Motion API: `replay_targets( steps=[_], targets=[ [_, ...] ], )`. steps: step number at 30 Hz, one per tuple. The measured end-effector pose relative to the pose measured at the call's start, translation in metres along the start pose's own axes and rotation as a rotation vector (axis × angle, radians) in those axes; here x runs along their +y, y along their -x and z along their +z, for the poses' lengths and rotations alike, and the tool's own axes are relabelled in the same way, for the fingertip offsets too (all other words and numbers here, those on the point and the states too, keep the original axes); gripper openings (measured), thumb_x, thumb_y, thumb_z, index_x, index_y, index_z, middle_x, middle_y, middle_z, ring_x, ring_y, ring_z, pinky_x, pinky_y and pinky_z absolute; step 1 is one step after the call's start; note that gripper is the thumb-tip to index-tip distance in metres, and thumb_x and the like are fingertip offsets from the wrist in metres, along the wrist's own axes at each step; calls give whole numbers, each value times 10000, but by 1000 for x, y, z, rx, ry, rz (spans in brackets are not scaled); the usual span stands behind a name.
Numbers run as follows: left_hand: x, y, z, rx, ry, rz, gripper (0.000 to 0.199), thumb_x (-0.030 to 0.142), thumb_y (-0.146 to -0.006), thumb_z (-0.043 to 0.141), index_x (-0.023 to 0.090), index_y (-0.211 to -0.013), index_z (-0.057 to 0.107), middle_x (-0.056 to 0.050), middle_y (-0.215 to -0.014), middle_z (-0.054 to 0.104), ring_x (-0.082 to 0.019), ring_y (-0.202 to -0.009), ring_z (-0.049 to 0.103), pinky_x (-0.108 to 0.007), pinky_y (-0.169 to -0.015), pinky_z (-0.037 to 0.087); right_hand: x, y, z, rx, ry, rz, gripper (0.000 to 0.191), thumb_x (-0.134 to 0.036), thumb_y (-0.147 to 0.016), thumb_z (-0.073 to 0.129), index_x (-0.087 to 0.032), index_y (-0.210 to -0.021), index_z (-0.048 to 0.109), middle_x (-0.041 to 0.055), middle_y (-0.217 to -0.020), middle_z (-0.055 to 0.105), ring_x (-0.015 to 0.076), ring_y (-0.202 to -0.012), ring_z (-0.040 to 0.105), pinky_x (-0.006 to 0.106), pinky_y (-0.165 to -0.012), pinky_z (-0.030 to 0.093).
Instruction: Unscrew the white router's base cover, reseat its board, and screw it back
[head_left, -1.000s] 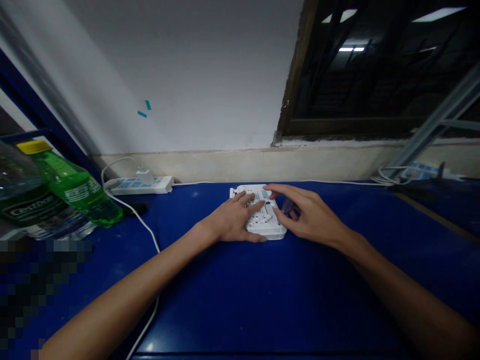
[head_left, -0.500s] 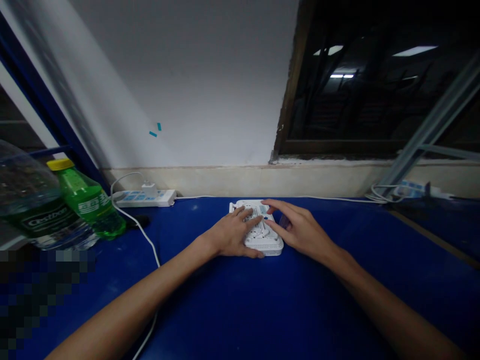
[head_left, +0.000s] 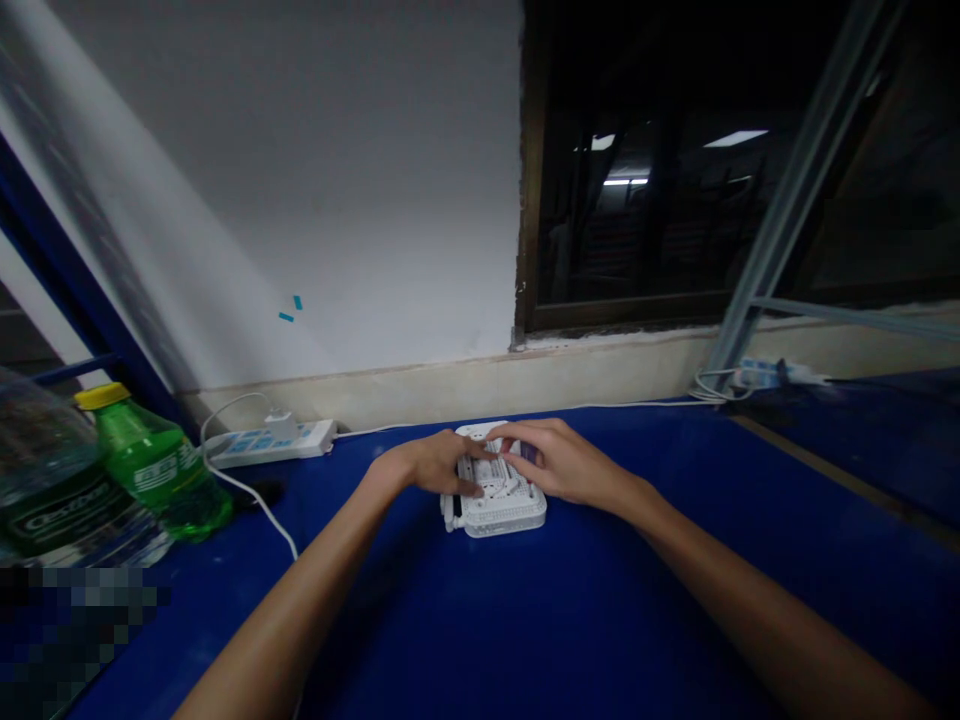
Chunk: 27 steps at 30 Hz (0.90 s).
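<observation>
A white perforated device (head_left: 506, 513) with rounded corners lies on the blue table (head_left: 465, 620). A white stick-like part (head_left: 449, 512) shows along its left side. My left hand (head_left: 442, 462) rests over the device's left part, its fingers spread on the top. From the right, my right hand (head_left: 562, 460) reaches over the upper right part, with thumb and forefinger curved close together. Whether anything small sits between those fingertips is too blurred to tell.
At the left stand a green bottle (head_left: 161, 465) with a yellow cap and a large clear bottle (head_left: 64, 490). A power strip (head_left: 281, 443) with a cable lies along the wall. Another strip (head_left: 765, 374) is behind the metal post (head_left: 780, 190) at the right.
The view has shifted and tilted. My left hand has moved up the device, uncovering its lower left side. The fingers of my right hand have drawn closer together, near my left fingertips.
</observation>
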<state>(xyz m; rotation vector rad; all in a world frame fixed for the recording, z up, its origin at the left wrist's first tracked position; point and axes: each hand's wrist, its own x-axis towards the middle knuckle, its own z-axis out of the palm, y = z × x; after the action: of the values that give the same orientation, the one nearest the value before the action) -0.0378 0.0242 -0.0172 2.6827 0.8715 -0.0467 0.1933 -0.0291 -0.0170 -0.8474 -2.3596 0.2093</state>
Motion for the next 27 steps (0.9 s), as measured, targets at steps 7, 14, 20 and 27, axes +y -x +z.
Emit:
replay_targets(
  steps=[7,14,20,27],
  targets=[
    [-7,5,10,40,3,6,615,420,-866,684,249,-1422,483,-95,-1468,499,-248,-1305,519,-416,-1114,384,0,14,7,82,88,38,389,-178,-884,583,-220,-1271,593,80,-1188,693,242,-1078,648,405,-932,504],
    [-4,5,14,59,-6,-11,614,377,-872,665,228,-1433,465,-100,-1492,467,-254,-1339,481,-440,-1133,357,4,18,8,97,24,69,574,-90,-837,561,-252,-1382,485,81,-1254,625,188,-910,653,337,-805,542],
    [-3,6,15,68,13,11,609,355,-879,653,260,-1445,447,-82,-1507,450,-253,-1378,434,-457,-1151,329,3,18,8,84,6,53,438,-182,-912,562,-271,-1340,532,65,-1231,648,216,-1042,634,379,-907,520],
    [-6,6,16,63,3,5,628,375,-886,650,237,-1458,431,-94,-1528,417,-256,-1405,396,-440,-1168,313,1,18,9,79,16,80,590,-113,-839,581,-268,-1398,470,65,-1261,633,193,-942,648,321,-784,537]
  ],
)
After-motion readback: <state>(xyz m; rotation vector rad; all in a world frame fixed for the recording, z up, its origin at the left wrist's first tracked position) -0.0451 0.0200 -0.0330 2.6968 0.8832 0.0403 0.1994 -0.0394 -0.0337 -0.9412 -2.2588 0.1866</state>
